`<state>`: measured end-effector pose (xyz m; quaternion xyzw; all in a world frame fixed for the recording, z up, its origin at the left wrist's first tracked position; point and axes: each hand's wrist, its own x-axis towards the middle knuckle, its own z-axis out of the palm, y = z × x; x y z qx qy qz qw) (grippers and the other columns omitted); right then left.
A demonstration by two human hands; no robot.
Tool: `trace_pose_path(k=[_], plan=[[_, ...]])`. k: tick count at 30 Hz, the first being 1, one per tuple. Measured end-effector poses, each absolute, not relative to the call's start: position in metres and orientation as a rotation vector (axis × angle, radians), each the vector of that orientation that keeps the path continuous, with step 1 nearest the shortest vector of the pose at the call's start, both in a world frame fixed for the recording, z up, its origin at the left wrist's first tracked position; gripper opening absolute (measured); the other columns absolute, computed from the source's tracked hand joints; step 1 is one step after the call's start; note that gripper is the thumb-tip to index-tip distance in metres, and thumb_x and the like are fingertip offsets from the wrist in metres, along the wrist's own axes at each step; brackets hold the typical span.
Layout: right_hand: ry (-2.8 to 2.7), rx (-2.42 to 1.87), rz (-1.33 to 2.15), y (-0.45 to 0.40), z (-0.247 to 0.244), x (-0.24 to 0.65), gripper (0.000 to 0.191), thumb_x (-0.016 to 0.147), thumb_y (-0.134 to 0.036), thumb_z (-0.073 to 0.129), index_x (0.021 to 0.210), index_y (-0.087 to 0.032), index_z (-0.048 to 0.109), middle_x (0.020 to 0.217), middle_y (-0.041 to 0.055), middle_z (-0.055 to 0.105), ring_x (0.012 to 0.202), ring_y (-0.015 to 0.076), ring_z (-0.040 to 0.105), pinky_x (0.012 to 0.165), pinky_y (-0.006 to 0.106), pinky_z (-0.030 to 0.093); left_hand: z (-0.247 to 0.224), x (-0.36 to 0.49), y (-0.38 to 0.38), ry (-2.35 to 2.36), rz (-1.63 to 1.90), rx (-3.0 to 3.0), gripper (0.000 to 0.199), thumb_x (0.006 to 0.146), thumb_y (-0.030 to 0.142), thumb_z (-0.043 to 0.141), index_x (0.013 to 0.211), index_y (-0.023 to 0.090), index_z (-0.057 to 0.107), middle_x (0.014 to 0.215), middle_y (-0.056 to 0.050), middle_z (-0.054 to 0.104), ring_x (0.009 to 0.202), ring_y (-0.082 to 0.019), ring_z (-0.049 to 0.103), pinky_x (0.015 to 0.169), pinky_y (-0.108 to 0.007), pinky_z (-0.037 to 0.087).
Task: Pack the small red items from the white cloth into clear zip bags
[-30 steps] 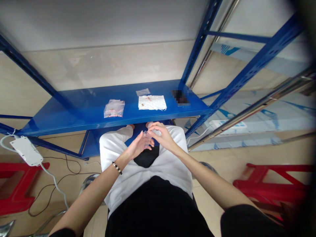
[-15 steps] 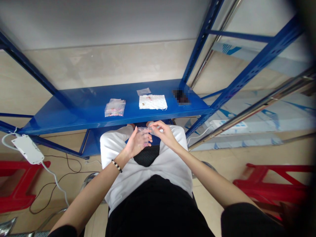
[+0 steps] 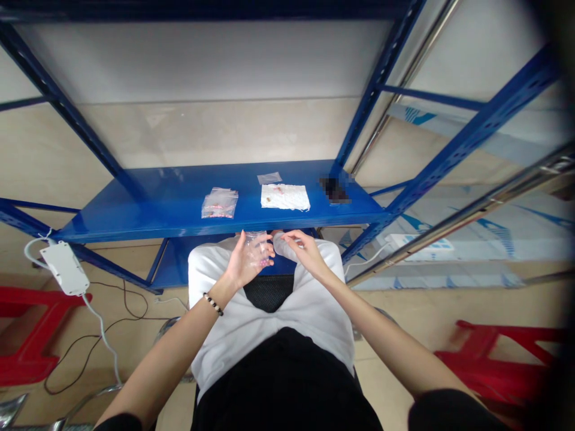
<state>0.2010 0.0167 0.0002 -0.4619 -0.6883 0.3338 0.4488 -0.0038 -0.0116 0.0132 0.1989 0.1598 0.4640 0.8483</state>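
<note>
My left hand (image 3: 250,260) is held palm up over my lap with a clear plastic bag (image 3: 256,248) in it; small pink items show near its fingertips. To its right, my right hand (image 3: 305,248) has thumb and fingers pinched together, and whatever is between them is too small to make out. On the blue shelf (image 3: 166,206) beyond lie clear bags with pink and red contents (image 3: 220,203). Right of them is a white cloth or paper (image 3: 287,197) with small items on it, and behind that a flat clear bag (image 3: 269,178).
A dark blurred object (image 3: 335,190) lies at the shelf's right end. Blue uprights rise on both sides. A white power strip (image 3: 67,268) hangs at the left with its cable. Red stools (image 3: 489,353) stand on both sides.
My right hand has drawn away from the bag, leaving a gap between the hands. The bag now lies spread in my left hand. The view has tilted up slightly.
</note>
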Motion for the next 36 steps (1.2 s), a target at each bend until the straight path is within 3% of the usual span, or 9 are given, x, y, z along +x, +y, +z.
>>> trace_pose_path(k=[13, 17, 22, 29, 36], plan=[[-1.689, -1.169, 0.782, 0.019, 0.0, 0.202, 0.023, 0.092, -0.039, 0.052, 0.093, -0.024, 0.07, 0.1, 0.005, 0.072, 0.089, 0.0223, 0.065, 0.072, 0.032, 0.047, 0.022, -0.014, -0.01, 0.333, 1.066, 0.409, 0.063, 0.092, 0.063, 0.04, 0.117, 0.01, 0.063, 0.092, -0.012, 0.065, 0.082, -0.022, 0.064, 0.072, -0.034, 0.05], [-1.636, -1.167, 0.676, 0.044, 0.009, 0.211, 0.024, 0.092, -0.04, 0.051, 0.095, -0.025, 0.069, 0.099, 0.0061, 0.071, 0.091, 0.0251, 0.065, 0.076, 0.036, 0.049, 0.022, -0.015, -0.007, 0.32, 1.104, 0.414, 0.059, 0.091, 0.062, 0.044, 0.115, 0.011, 0.064, 0.093, -0.012, 0.064, 0.082, -0.021, 0.063, 0.071, -0.033, 0.049], [-1.683, -1.136, 0.475, 0.107, 0.03, 0.213, 0.021, 0.09, -0.034, 0.052, 0.095, -0.022, 0.069, 0.094, 0.0058, 0.071, 0.082, 0.0221, 0.064, 0.071, 0.033, 0.047, 0.019, -0.013, -0.003, 0.319, 1.125, 0.434, 0.054, 0.09, 0.059, 0.048, 0.112, 0.013, 0.065, 0.094, -0.011, 0.063, 0.082, -0.021, 0.061, 0.068, -0.031, 0.048], [-2.082, -1.214, 0.26, 0.19, 0.053, 0.183, 0.013, 0.079, -0.021, 0.062, 0.073, -0.019, 0.072, 0.079, 0.0061, 0.073, 0.075, 0.0197, 0.064, 0.075, 0.029, 0.045, 0.015, -0.014, 0.003, 0.336, 1.155, 0.481, 0.052, 0.09, 0.058, 0.051, 0.114, 0.013, 0.063, 0.091, -0.01, 0.062, 0.082, -0.02, 0.059, 0.069, -0.03, 0.047], [-2.192, -1.429, 0.114, 0.205, 0.048, 0.163, 0.013, 0.073, -0.022, 0.07, 0.061, -0.019, 0.069, 0.071, 0.0075, 0.072, 0.073, 0.0214, 0.065, 0.075, 0.028, 0.044, 0.014, -0.016, 0.003, 0.338, 1.16, 0.495, 0.052, 0.09, 0.058, 0.05, 0.114, 0.013, 0.063, 0.09, -0.009, 0.061, 0.083, -0.019, 0.059, 0.069, -0.029, 0.047]])
